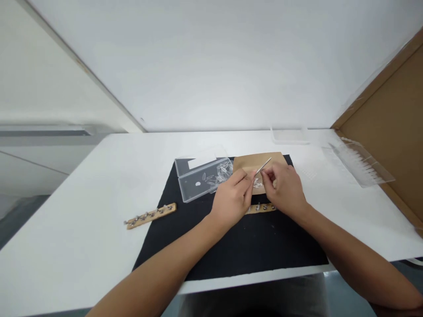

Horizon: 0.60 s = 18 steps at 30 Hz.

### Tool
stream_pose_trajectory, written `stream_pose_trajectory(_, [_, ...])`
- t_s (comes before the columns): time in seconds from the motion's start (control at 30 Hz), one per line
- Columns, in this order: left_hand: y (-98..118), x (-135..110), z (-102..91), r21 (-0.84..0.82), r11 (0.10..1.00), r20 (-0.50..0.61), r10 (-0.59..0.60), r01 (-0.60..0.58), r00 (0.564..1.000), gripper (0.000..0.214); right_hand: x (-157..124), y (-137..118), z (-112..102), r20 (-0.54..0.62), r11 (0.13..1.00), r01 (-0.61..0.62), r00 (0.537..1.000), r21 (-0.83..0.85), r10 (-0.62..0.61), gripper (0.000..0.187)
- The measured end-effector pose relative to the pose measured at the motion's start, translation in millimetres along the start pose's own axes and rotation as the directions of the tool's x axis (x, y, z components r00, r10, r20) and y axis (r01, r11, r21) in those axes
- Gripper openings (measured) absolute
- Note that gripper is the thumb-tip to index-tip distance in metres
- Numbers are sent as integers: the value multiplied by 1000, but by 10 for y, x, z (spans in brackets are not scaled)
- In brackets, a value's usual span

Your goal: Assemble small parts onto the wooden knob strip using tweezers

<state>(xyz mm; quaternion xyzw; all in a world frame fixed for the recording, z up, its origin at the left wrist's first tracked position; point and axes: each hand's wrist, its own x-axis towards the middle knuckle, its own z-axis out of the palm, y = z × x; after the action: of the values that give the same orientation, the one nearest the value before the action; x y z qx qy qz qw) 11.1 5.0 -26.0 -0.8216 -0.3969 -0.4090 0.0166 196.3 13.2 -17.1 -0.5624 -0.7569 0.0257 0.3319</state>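
Note:
My left hand [233, 193] is closed around a thin light-coloured stick [263, 165], which slants up to the right past the fingertips. Close beside it, my right hand [282, 182] is pinched; whatever lies between its fingertips is too small to make out. Both hands hover over a sheet of brown paper [244, 162] with small whitish pieces [257, 183] on it. Just below the hands lies a wooden strip [261, 208] with metal clips, its left end partly covered by my left hand. Left of them, an opened clear plastic box [191, 189] contains many transparent nail-tip-shaped pieces [223, 171].
Another wooden strip with clips [150, 215] lies at the left, across the edge of the black mat [231, 255]. At the back stands a clear tray [291, 136]. A clear case with rows of pieces [360, 163] sits right, near a brown panel [390, 123].

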Motion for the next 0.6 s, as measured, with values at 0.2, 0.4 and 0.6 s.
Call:
stream_pose_trajectory(0.2, [14,1,-12,25,999,-9,22,-22,1000,31,-3,-10,-25,-42,999,-31,999,15,31,18])
stream_pose_trajectory(0.4, [26,4,-20,44,999,-4,22,-22,1000,31,-13,-15,-31,-115,998,-58,992,15,60,20])
stream_pose_trajectory(0.6, [22,18,-18,23,1000,-15,17,-16,1000,29,-4,-30,-11,-79,999,-33,996,24,35,19])
